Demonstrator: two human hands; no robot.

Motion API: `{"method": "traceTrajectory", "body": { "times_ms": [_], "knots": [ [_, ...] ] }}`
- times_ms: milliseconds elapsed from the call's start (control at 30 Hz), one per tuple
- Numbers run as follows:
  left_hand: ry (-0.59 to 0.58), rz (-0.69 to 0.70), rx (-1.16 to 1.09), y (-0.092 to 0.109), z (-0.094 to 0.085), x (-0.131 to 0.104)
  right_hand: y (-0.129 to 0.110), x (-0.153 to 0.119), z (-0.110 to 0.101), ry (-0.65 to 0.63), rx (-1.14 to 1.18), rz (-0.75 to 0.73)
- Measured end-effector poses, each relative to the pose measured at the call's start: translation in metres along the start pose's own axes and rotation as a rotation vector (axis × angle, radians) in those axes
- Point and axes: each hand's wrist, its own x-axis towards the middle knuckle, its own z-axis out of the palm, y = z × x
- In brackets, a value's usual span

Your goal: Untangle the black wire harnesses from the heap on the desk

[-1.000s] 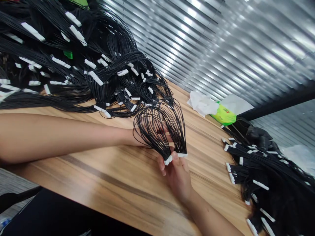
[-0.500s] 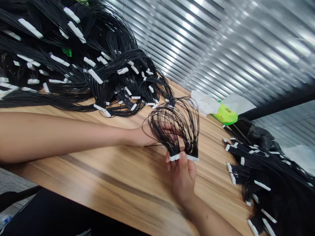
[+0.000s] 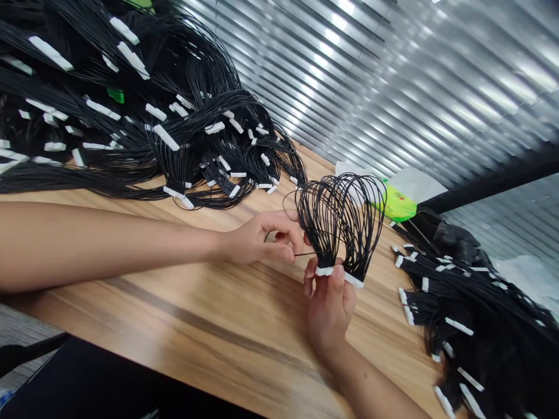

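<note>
My right hand point(image 3: 329, 305) is closed on a wire harness point(image 3: 343, 218), gripping it by its two white connectors, which sit side by side at the fingertips. The harness's many thin black wires arch upward in loops above the connectors. Left of those loops, my left hand point(image 3: 275, 237) pinches a single thin black wire point(image 3: 304, 254) between thumb and fingers. That wire runs toward the base of the bundle near the left connector. Some fingertips of the left hand are hidden behind the loops.
A large heap of black harnesses point(image 3: 209, 110) with white connectors covers the back left of the wooden table point(image 3: 209, 337). Another pile point(image 3: 493, 314) lies at the right. A green and white packet point(image 3: 399, 203) rests near the ribbed metallic blind point(image 3: 371, 87) at the back.
The harness in my right hand has shifted right and tilted. My left hand has come out from behind the loops and now shows left of them, pinching one wire.
</note>
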Motion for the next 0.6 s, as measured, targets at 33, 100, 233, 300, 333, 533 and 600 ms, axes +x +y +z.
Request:
{"method": "traceTrajectory", "body": {
  "times_ms": [33, 100, 233, 300, 333, 533, 600],
  "knots": [
    [0.015, 0.000, 0.016, 0.0003, 0.0012, -0.0007, -0.0001, -0.0002, -0.0001, 0.011, -0.004, 0.008],
    [0.031, -0.010, 0.063, 0.0008, 0.0032, -0.0014, -0.0002, -0.0004, -0.0003, 0.033, -0.008, 0.029],
    [0.005, -0.055, 0.101, 0.0000, 0.0042, 0.0004, 0.0002, -0.0011, 0.0001, 0.033, -0.008, 0.048],
    [-0.017, -0.065, 0.127, -0.0012, 0.0038, 0.0017, 0.0006, -0.0016, 0.0003, 0.016, -0.012, 0.041],
    [-0.028, -0.058, 0.145, -0.0017, 0.0035, 0.0022, 0.0007, -0.0018, 0.0004, 0.007, -0.015, 0.040],
    [0.026, -0.005, 0.366, -0.0002, 0.0033, 0.0034, 0.0010, 0.0025, 0.0011, 0.017, -0.042, -0.005],
    [0.114, -0.033, 0.458, 0.0005, 0.0027, 0.0041, 0.0017, 0.0049, 0.0006, 0.026, -0.061, -0.037]
  ]
}}
